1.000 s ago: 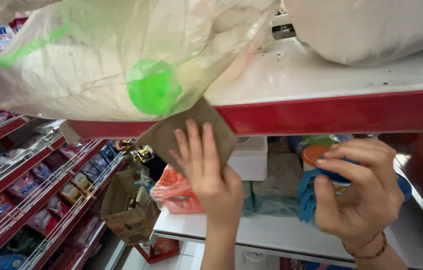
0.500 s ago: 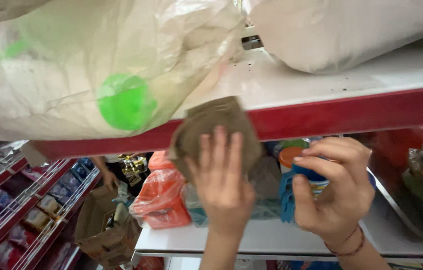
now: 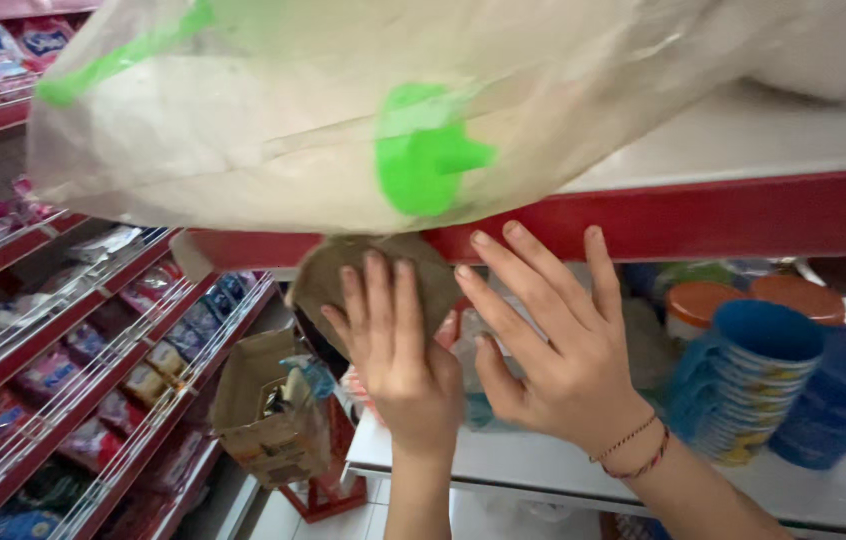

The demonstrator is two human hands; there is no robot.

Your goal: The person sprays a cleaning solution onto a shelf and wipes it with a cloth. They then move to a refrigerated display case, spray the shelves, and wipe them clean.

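My left hand (image 3: 393, 350) is raised with its fingers flat against a brown cloth (image 3: 328, 275), holding it up under the red shelf edge (image 3: 743, 215). Beside it, my right hand (image 3: 553, 345) is empty, with fingers spread and fingertips near the same red edge. A large clear plastic bag (image 3: 273, 150) lies on the top shelf and hangs over its edge; a green plastic piece (image 3: 423, 150) shows through it. To the right of my right hand, a stack of blue cups (image 3: 753, 380) stands on the white lower shelf (image 3: 843, 495).
More blue cups (image 3: 843, 400) and orange-lidded tubs (image 3: 703, 300) stand at the right. An open cardboard box (image 3: 263, 410) of small goods sits below my left hand. Red wire-fronted shelves (image 3: 63, 400) with packets run down the left side of the aisle.
My right hand has let go of the stack of blue cups, which now stands on the shelf, and has moved up and left beside my left hand. The view has shifted right.
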